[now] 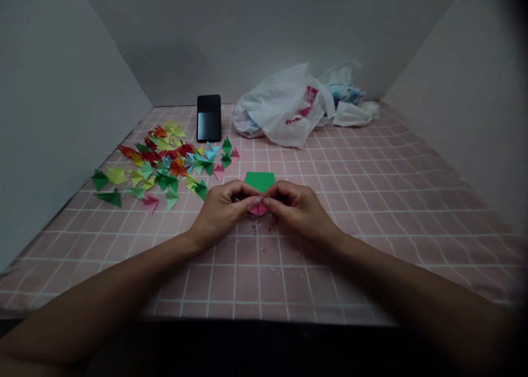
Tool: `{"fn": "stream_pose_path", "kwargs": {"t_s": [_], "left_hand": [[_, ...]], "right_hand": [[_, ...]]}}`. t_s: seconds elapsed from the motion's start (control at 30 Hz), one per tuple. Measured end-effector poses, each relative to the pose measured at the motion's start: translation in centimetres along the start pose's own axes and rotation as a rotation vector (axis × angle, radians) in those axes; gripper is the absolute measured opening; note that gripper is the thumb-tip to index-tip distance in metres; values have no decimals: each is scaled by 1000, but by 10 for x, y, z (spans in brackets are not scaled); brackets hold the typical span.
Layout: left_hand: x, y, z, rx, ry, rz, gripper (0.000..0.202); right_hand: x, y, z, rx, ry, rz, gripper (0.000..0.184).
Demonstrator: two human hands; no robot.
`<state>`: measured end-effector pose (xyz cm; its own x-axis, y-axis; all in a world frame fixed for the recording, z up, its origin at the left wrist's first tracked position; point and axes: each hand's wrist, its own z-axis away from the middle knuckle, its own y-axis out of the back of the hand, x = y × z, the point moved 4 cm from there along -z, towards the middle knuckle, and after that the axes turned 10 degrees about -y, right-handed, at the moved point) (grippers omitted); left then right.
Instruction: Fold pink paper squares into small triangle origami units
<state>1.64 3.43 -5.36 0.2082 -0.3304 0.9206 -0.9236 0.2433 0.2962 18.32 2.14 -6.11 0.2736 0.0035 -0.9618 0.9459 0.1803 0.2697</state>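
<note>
Between my two hands, near the middle of the table, is a small piece of folded pink paper (pixel 258 208). My left hand (pixel 228 205) pinches it from the left with thumb and index finger. From the right, my right hand (pixel 293 205) pinches it the same way, the fingertips of both hands almost meeting. Just behind the fingers lies a green paper square (pixel 259 180), its near part covered by my hands. To the left, many small folded paper cranes (pixel 167 165) in red, orange, yellow, green, blue and pink lie in a loose heap.
A black phone (pixel 209 118) leans upright behind the cranes. White plastic bags (pixel 284 105) lie crumpled at the back, with a blue-patterned packet (pixel 348 93) beside them. A pink checked cloth (pixel 371 184) covers the table. Pale walls enclose the left, back and right sides.
</note>
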Motion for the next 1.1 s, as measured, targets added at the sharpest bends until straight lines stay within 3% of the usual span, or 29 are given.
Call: {"fn": "stream_pose_path", "kwargs": {"t_s": [0.43, 0.83, 1.1], "left_hand": [[2, -1, -1, 0, 16, -21, 10], [0, -3, 1, -46, 141, 194, 16], [-2, -3, -1, -46, 154, 175, 19]], "right_hand": [[1, -1, -1, 24, 14, -5, 8], [-2, 3, -1, 47, 30, 57, 13], [-1, 2, 1, 40, 36, 47, 13]]}}
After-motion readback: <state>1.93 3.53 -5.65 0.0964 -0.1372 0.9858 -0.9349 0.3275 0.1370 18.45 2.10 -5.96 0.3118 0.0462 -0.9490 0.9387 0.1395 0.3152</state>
